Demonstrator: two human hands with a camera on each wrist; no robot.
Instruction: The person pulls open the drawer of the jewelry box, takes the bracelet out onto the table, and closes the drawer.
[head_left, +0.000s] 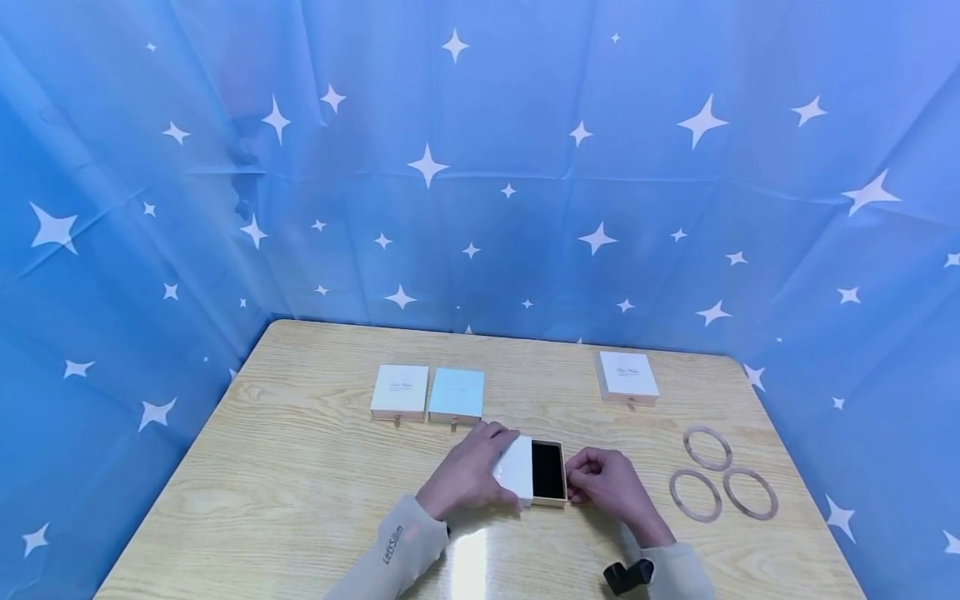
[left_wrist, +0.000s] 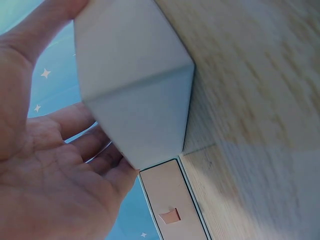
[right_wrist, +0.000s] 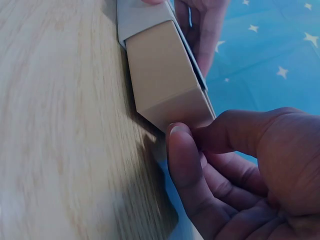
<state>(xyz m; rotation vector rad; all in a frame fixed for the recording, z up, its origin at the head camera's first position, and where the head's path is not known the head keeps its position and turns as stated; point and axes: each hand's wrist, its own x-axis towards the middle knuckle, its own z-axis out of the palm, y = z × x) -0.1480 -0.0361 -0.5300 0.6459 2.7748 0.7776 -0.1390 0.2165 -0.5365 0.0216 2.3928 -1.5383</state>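
Note:
A white drawer-style gift box lies in the middle of the table, its drawer pulled partway out to the right. Black lining shows inside the drawer. My left hand grips the white sleeve between thumb and fingers, as the left wrist view also shows along the sleeve's edges. At the drawer's end face, my right hand pinches with thumb and index finger, where the fingertips hide the pull tab. Three pale ring-shaped bangles lie to the right of this hand.
Behind the left hand stand a closed white box and a light blue box, side by side. Another white box sits at the back right. A blue star-patterned curtain hangs around the wooden table.

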